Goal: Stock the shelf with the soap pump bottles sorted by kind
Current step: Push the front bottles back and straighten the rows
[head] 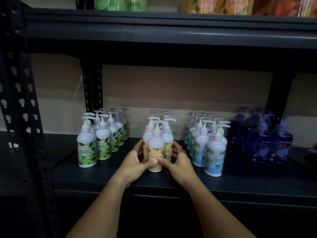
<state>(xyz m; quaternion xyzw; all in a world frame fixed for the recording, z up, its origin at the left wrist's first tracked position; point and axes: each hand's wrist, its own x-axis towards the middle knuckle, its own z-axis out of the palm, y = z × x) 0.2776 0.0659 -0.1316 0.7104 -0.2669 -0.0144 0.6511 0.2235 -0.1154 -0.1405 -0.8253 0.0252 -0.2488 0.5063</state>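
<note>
Both hands — left hand (135, 158) and right hand (178, 159) — curl around the front orange-label soap bottle (155, 152) on the dark shelf (188, 182) (probably squaring it up). Push crookedly and the orange row (159, 127) behind could topple.

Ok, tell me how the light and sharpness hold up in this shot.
Head view: dim overall, the shelf and frame nearly black; the purple bottles sink into shadow; the front orange bottle between both hands is readable but soft; straight edges bow from the wide lens.
</note>
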